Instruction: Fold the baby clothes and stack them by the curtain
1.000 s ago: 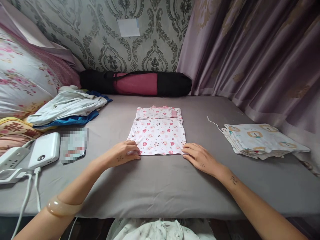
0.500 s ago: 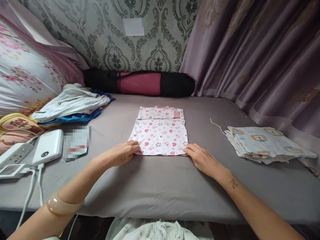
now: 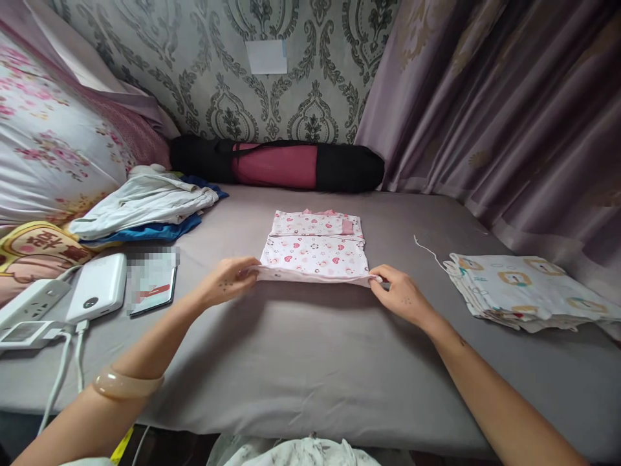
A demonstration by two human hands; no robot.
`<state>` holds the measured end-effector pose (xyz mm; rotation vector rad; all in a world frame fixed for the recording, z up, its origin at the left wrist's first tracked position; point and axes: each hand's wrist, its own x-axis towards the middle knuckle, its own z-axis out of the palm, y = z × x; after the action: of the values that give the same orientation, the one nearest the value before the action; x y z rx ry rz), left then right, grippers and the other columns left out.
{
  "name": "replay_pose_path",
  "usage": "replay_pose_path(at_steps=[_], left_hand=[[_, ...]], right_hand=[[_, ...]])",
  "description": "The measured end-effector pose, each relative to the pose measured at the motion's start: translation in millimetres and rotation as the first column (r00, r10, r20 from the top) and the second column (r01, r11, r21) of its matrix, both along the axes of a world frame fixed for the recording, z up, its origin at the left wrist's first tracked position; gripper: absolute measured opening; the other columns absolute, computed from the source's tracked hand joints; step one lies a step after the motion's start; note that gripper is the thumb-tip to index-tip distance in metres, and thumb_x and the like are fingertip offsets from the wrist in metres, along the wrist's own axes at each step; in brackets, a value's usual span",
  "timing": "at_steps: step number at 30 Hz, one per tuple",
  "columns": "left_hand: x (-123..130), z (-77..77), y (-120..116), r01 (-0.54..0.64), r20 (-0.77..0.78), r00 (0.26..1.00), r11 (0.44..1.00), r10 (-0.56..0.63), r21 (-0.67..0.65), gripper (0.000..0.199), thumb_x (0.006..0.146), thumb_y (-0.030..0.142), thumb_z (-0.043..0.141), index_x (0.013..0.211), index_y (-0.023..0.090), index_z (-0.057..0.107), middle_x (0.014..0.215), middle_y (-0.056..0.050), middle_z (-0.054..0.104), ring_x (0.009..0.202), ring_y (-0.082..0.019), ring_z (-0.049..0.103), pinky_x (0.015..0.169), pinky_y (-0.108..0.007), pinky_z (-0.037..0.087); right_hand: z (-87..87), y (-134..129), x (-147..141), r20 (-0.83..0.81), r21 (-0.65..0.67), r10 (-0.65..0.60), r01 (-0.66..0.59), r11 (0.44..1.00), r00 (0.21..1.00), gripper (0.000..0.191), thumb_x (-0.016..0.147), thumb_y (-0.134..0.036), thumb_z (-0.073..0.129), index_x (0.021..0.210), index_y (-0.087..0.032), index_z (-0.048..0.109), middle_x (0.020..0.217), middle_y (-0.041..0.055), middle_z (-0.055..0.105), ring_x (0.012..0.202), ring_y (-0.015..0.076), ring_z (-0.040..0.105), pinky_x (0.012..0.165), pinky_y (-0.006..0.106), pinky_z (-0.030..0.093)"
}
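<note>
A small white garment [image 3: 315, 254] with pink hearts and flowers lies on the grey sheet before me, its far part folded over and pink trim showing at the far edge. My left hand [image 3: 228, 281] pinches the left corner of its near edge. The right corner of that edge is between the thumb and fingers of my right hand [image 3: 400, 291]. Between both hands the near edge is lifted off the sheet and stretched, its pale underside showing.
To the right sits a stack of folded printed cloths [image 3: 524, 285]. On the left are a phone [image 3: 152, 285], a white power bank [image 3: 99, 285], a power strip [image 3: 32, 301] and piled clothes [image 3: 145, 204]. A black and red rolled bag [image 3: 276, 165] lies along the wall.
Both hands have raised the garment's near edge from the sheet and moved it slightly away from me. The whole view has shifted a little.
</note>
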<state>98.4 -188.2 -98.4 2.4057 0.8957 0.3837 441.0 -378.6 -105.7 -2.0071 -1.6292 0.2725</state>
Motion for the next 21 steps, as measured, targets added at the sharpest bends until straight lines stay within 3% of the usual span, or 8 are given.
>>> replay_pose_path(at_steps=[4,8,12,17,21], left_hand=[[20,4.1,18,-0.204,0.172,0.958,0.968,0.228,-0.147,0.027,0.076,0.036,0.053,0.088,0.016,0.067,0.065,0.001,0.059,0.059,-0.013,0.054,0.054,-0.022,0.040],[43,-4.5,47,-0.320,0.278,0.884,0.920,0.377,-0.228,0.031,0.070,0.041,0.059,0.086,0.015,0.065,0.061,0.001,0.057,0.058,-0.015,0.054,0.051,-0.022,0.039],[68,-15.7,75,-0.378,0.280,0.843,0.876,0.460,-0.301,0.027,0.069,0.040,0.059,0.082,0.016,0.060,0.060,0.002,0.053,0.055,-0.014,0.051,0.051,-0.023,0.037],[94,-23.0,100,-0.534,0.206,0.814,0.839,0.543,-0.103,0.013,0.078,0.030,0.051,0.075,0.019,0.054,0.067,0.000,0.056,0.067,-0.016,0.053,0.061,-0.025,0.038],[109,-27.2,116,-0.590,0.137,0.801,0.807,0.583,0.020,0.016,0.086,0.031,0.047,0.075,0.021,0.051,0.077,-0.005,0.061,0.078,-0.021,0.057,0.068,-0.029,0.040]], right_hand=[[-3.8,30,9,-0.105,0.052,-0.171,0.177,0.983,0.980,0.022,0.082,-0.034,0.050,0.088,-0.021,0.066,0.075,0.0014,0.068,0.062,0.0156,0.058,0.064,0.026,0.044],[-13.0,64,19,-0.210,0.100,-0.218,0.242,0.965,0.953,0.026,0.083,-0.040,0.049,0.084,-0.018,0.064,0.081,0.0045,0.071,0.074,0.0185,0.063,0.066,0.026,0.045],[-17.6,98,26,-0.181,0.032,-0.346,0.357,0.934,0.921,0.029,0.087,-0.037,0.045,0.091,-0.017,0.065,0.088,0.0085,0.073,0.084,0.0223,0.065,0.070,0.028,0.047],[-15.8,131,28,0.006,-0.082,-0.455,0.454,0.887,0.890,0.031,0.094,-0.030,0.039,0.100,-0.016,0.065,0.096,0.0146,0.072,0.093,0.0271,0.066,0.078,0.032,0.048],[-15.4,149,30,0.066,-0.108,-0.470,0.475,0.873,0.880,0.038,0.098,-0.035,0.033,0.112,-0.015,0.062,0.106,0.0179,0.069,0.102,0.0300,0.065,0.082,0.037,0.049]])
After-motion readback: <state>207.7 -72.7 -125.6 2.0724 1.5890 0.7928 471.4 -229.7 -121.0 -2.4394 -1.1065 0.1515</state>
